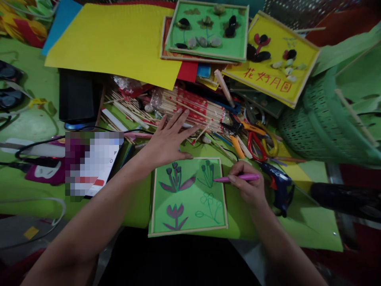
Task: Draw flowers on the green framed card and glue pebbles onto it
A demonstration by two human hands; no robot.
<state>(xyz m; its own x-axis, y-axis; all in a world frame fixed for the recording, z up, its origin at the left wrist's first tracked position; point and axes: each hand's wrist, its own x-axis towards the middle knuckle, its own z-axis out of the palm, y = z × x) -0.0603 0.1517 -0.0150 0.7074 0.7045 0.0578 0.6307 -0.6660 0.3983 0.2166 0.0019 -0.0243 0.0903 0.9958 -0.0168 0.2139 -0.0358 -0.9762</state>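
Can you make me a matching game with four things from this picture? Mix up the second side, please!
Things:
1. Marker
2. Basket
3. Biggest paper sheet
4. Glue gun

Colours or places:
A. Yellow
B. Dark blue
C. In the person's right hand
D. Green, with holes

Right pairs: 1-C, 2-D, 3-A, 4-B

Red handwritten characters (268,81) run along the lower edge of the yellow framed picture (275,49): 花好月, then a fourth, box-shaped one, probably 圆, too blurred to be sure. The phone screen (102,165) is pixelated, its text unreadable.
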